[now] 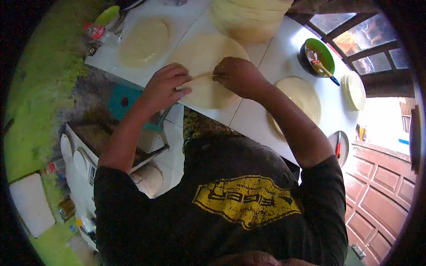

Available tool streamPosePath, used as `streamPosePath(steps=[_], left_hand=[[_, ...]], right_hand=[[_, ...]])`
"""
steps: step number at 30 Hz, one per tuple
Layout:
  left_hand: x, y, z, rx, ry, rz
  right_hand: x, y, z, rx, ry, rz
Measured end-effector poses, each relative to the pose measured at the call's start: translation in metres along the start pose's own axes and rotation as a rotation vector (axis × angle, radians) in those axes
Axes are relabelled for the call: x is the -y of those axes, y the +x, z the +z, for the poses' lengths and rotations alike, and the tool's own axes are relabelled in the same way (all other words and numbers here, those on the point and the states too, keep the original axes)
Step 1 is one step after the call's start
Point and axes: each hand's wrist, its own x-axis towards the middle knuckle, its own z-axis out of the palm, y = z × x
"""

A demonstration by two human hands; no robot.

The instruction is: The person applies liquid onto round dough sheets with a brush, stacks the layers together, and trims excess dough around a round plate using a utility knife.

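A pale, thin round dough sheet point(204, 95) lies on the white table in front of me, with a raised fold of its edge running between my two hands. My left hand point(168, 86) has its fingers and thumb around the left end of that fold. At the other end, my right hand point(237, 77) pinches the fold, its fingertips partly hidden. Just beyond, a tall stack of similar round sheets point(248, 20) rises at the table's far side. Another flat round sheet point(146, 42) is to the left of my hands.
Right of me are a round stack of sheets point(301, 99), a green bowl point(326, 51) with a brush point(326, 71), a smaller stack point(355, 91) and a plate with a red-handled tool point(338, 146). A plastic bottle point(100, 33) lies by the left wall.
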Motion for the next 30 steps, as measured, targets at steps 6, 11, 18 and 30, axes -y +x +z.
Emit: streamPosePath(steps=[6,11,18,30], left_hand=[[0.040,0.012,-0.008,0.055,0.059,-0.165],[0.058,0.069,-0.054,-0.110,-0.348,-0.212],[0.037,0.150,-0.129,-0.159,-0.744,-0.254],[-0.121,0.228,-0.042,-0.020,-0.853,-0.173]], right_hand=[[-0.021,0.025,-0.027,-0.177,0.026,-0.035],[-0.037,0.039,-0.080,-0.242,0.189,0.235],[-0.029,0.030,-0.177,-0.311,0.003,0.299],[-0.004,-0.140,-0.238,-0.233,0.078,0.852]])
